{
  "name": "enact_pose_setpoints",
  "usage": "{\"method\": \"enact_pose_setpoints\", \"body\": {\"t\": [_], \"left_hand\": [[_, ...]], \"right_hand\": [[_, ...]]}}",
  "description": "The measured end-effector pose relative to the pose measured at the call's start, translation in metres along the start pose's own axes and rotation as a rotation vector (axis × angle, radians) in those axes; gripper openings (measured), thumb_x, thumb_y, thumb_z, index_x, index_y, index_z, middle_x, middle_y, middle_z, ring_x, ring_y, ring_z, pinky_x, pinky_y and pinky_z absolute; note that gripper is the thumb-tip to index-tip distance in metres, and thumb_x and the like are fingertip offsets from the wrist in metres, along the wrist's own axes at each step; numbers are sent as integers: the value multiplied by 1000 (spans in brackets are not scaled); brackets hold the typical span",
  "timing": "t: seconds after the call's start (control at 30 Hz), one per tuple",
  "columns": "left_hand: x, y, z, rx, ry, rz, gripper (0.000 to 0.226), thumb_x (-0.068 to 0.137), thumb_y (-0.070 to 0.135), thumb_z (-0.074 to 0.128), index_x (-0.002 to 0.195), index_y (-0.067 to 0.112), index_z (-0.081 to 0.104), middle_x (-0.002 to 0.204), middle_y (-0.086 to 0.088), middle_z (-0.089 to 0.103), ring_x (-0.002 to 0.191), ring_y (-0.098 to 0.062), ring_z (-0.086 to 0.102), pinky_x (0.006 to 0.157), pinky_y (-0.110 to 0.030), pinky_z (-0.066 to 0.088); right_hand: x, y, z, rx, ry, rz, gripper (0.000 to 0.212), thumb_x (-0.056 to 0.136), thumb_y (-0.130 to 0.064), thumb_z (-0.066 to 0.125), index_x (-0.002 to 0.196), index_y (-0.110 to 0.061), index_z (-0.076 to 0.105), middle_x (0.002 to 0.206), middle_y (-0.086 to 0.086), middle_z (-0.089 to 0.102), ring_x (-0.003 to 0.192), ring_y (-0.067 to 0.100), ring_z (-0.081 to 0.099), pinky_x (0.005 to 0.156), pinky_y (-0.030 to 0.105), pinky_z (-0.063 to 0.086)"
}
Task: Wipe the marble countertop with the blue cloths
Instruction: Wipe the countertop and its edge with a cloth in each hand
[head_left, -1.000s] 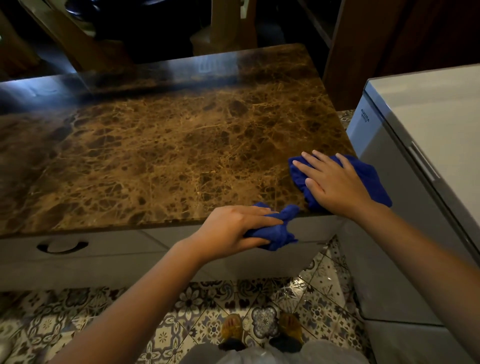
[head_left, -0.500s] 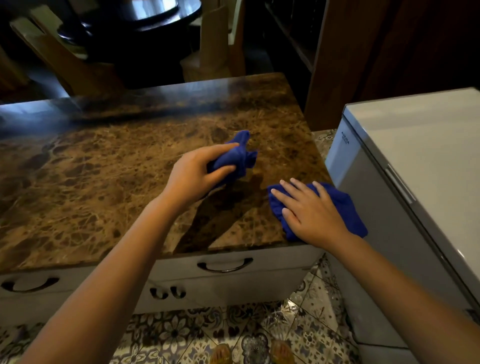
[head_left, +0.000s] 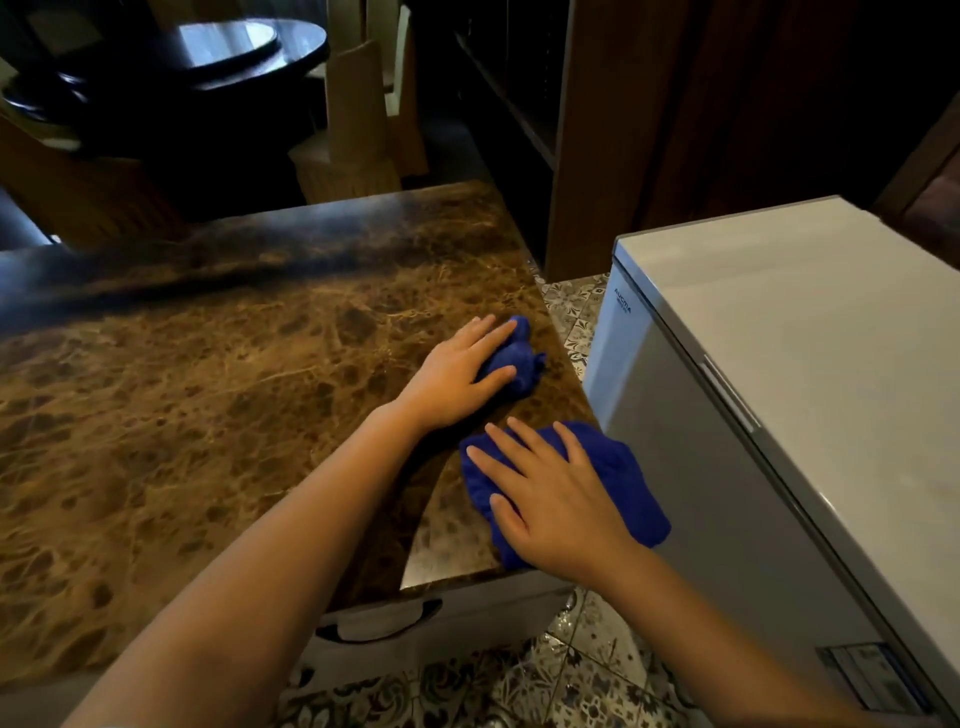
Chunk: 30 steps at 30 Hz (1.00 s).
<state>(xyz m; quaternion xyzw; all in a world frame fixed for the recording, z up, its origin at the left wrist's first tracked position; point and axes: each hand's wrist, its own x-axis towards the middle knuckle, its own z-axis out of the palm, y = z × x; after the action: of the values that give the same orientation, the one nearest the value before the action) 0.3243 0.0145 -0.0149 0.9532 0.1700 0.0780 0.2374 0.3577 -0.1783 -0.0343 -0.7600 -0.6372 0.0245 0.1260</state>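
Both cloths are down on the right end of the brown marble counter (head_left: 208, 395), so the wiping is under way there. How much of the stone is already clean cannot be told: the surface shows no clear streak or wet track, only a dim glare along the far edge. Judging from where the hands are, the wide stretch to the left and the far strip probably remain to be covered.

The left hand (head_left: 457, 371) reaches across toward the far right edge of the counter, palm down, fingers extended and lying close together over a bunched blue cloth (head_left: 519, 366); the thumb rests along the cloth's near side, so the hand presses and loosely cups it rather than pinching. The cloth's free corner pokes out to the right, just short of the counter's edge.

The right hand (head_left: 550, 499) lies nearer, at the near right corner, fingers spread wide and flat on a second blue cloth (head_left: 623, 483) that is laid open. Part of that cloth hangs past the counter's right edge, beside the white chest freezer (head_left: 779, 364). The two forearms run close together, the left one passing over the counter's near edge above a drawer handle (head_left: 379, 623)
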Motion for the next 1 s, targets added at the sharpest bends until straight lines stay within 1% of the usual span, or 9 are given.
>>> {"method": "enact_pose_setpoints", "body": {"t": [0.07, 0.13, 0.23, 0.3, 0.4, 0.53, 0.7, 0.83, 1.0], "left_hand": [[-3, -8, -10, 111, 49, 76, 55, 93, 38, 42, 143, 28, 22, 155, -5, 20, 143, -20, 10, 114, -41, 9], [-7, -18, -19, 250, 60, 161, 49, 94, 35, 41, 141, 26, 30, 151, -2, 30, 142, -18, 16, 114, -40, 8], [-10, -23, -16, 267, -42, 220, 47, 93, 30, 41, 139, 22, 34, 147, -4, 39, 138, -18, 28, 112, -31, 9], [-8, -22, -5, 234, -130, 208, 53, 93, 37, 34, 143, 25, 22, 151, -7, 31, 140, -20, 22, 113, -30, 10], [1, -19, 7, 318, -220, 164, 53, 91, 48, 22, 139, 39, -1, 157, -4, 8, 144, -18, 2, 115, -38, 1], [11, -11, 11, 418, -247, 127, 53, 90, 54, 15, 137, 46, -7, 158, -2, -2, 143, -17, -7, 114, -51, -6], [13, -2, 16, 400, -211, 71, 56, 88, 55, 14, 140, 45, -2, 158, -2, -1, 144, -19, -6, 113, -52, -5], [0, -4, 6, 380, -167, 48, 55, 93, 52, 23, 142, 42, 1, 158, -1, 0, 144, -18, -5, 113, -50, -7], [-45, -26, -31, 323, 80, -133, 54, 93, 45, 33, 143, 32, 20, 156, -5, 18, 143, -20, 9, 115, -50, 7]], "right_hand": [[0, 1, 1, -1, 0, 2, 50, 89, -39, 28, 136, -25, 40, 145, 4, 39, 134, 23, 28, 107, 53, 15], [0, 1, 2, 3, 3, 2, 50, 89, -38, 28, 135, -24, 41, 144, 4, 40, 134, 23, 29, 106, 54, 17], [0, 1, 1, 12, 7, 2, 49, 89, -38, 30, 135, -24, 41, 144, 4, 40, 134, 23, 29, 106, 56, 19], [0, 1, 1, 20, 17, 1, 49, 88, -38, 32, 134, -24, 42, 143, 4, 41, 133, 24, 30, 105, 55, 19], [0, 0, 0, 31, 21, 0, 48, 89, -39, 34, 134, -24, 41, 144, 5, 40, 134, 23, 29, 106, 55, 17], [1, 1, -1, 39, 21, 4, 48, 88, -38, 34, 133, -24, 42, 143, 6, 41, 133, 25, 30, 105, 55, 16], [0, 0, -1, 38, 23, 15, 48, 88, -38, 35, 133, -25, 41, 142, 6, 42, 133, 24, 31, 105, 55, 17], [-1, -1, -1, 25, 25, 14, 48, 88, -38, 34, 133, -25, 42, 142, 5, 42, 133, 24, 32, 105, 55, 19], [-1, -2, -1, 29, 24, 7, 48, 88, -39, 31, 133, -26, 43, 143, 3, 41, 134, 22, 29, 106, 55, 18]]}}
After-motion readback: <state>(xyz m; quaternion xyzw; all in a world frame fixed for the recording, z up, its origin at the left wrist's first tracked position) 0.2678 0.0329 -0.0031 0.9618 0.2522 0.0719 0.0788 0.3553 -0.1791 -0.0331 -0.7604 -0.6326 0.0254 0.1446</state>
